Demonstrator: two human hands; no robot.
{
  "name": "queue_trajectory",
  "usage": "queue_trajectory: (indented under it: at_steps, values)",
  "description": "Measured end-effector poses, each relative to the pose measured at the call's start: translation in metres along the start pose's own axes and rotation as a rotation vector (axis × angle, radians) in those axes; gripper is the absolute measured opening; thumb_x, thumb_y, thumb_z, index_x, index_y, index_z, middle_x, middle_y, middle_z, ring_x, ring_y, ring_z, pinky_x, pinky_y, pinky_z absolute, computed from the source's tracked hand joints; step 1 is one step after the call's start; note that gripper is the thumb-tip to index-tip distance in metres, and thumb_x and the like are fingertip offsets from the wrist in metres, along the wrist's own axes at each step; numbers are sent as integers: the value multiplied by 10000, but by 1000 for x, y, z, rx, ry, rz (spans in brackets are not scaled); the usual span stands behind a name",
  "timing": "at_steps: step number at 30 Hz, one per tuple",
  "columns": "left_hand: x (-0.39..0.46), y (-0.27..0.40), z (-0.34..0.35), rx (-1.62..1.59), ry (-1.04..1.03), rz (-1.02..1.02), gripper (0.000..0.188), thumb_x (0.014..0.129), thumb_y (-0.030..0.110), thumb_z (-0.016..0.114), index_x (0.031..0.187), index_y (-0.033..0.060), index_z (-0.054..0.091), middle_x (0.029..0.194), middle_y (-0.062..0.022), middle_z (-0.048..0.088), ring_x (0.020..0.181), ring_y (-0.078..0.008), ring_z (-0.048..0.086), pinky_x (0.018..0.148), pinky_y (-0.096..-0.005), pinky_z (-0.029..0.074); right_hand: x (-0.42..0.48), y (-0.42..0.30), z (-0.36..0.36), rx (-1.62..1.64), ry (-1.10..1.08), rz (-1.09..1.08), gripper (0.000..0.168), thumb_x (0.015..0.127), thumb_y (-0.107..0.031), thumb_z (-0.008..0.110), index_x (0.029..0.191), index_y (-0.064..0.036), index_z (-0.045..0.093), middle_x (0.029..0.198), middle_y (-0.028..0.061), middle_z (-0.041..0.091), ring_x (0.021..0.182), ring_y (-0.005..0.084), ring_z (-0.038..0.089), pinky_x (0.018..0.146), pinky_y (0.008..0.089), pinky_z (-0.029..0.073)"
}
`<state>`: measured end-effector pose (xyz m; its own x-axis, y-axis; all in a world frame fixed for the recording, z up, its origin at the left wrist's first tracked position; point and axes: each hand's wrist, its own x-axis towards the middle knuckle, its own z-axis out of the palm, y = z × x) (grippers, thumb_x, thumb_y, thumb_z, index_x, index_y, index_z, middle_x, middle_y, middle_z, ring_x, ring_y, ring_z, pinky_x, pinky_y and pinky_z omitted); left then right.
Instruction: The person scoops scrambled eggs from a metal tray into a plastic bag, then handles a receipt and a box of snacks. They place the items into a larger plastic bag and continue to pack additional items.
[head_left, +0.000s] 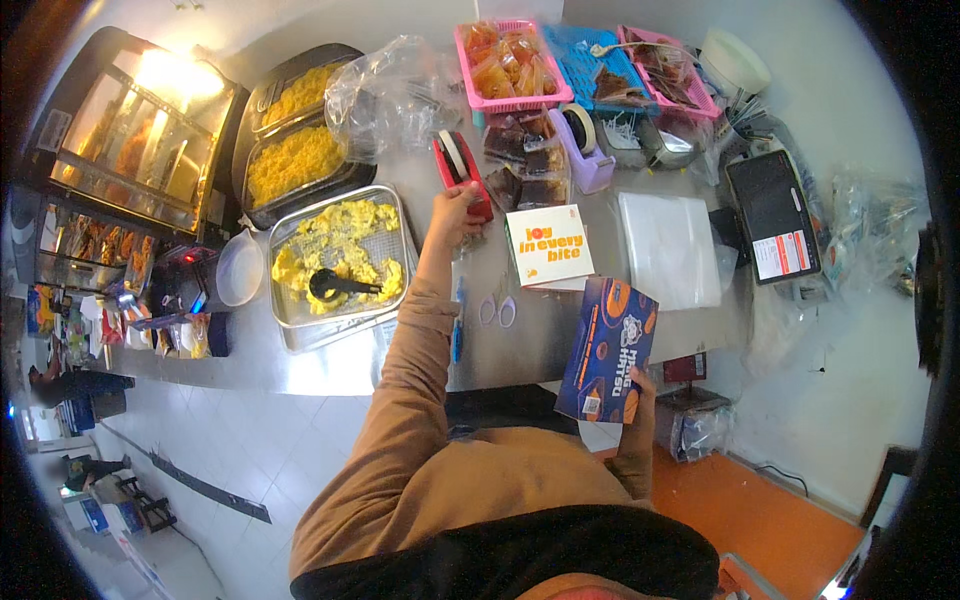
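Observation:
My left hand (456, 214) is at the near end of a red tape dispenser (455, 161) on the steel counter, its fingers touching it. My right hand (641, 390) grips a printed blue and orange cardboard box (609, 345) by its lower right side, over the counter's front edge. Just beyond the box lies a white printed card or flat box (550, 246). Scissors with pale handles (497, 310) and a blue pen (457, 322) lie between my arms. Dark sauce packets (540, 161) and a purple tape dispenser (592, 166) stand right of the red one.
A steel tray (341, 322) of yellow food with a black scoop stands at left, near trays of crumbs (292, 165) and a lit display warmer (135, 142). Pink baskets (517, 105), a blue basket (592, 45), clear plastic bags (667, 251) and a tablet (765, 195) are beyond and right.

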<state>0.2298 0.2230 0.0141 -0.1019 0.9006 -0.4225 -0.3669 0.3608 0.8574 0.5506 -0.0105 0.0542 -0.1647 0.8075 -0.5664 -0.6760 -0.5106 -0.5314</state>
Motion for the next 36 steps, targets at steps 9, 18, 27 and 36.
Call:
queue_trajectory:
  at_steps: [9, 18, 27, 36]
  values:
    - [-24, -48, 4, 755, 553, 662, 198, 750, 139, 544, 776, -55, 571, 697, -205, 586, 678, -302, 589, 602, -361, 436, 18, 18, -30, -45, 2, -19, 532, 710, -212, 591, 1142, 29, 394, 988, 154, 549, 823, 241, 582, 753, 351, 490]
    - [-188, 29, 22, 498, -737, 370, 440, 790, 15, 513, 1208, 85, 394, 673, -44, 557, 545, -103, 524, 512, -231, 413, 23, 18, 40, -19, -122, -159, 514, 691, -51, 547, 1173, -31, 369, 956, 113, 549, 781, 208, 593, 658, 316, 524]
    - [-216, -81, -28, 6, -491, 333, 890, 720, 603, 471, 1315, 28, 145, 1202, -122, 373, 1114, -183, 352, 925, -324, 286, 29, 77, 65, -3, -121, 216, 252, 760, -125, 523, 977, 2, 527, 842, 117, 610, 728, 190, 609, 650, 307, 513]
    - [-240, -41, -256, 670, 383, 237, 260, 767, 130, 595, 1008, 38, 559, 840, -67, 582, 689, -123, 528, 628, -239, 434, 100, 120, 83, -686, -85, -100, 351, 747, -143, 608, 1060, -34, 493, 942, 70, 554, 811, 147, 546, 703, 260, 450]
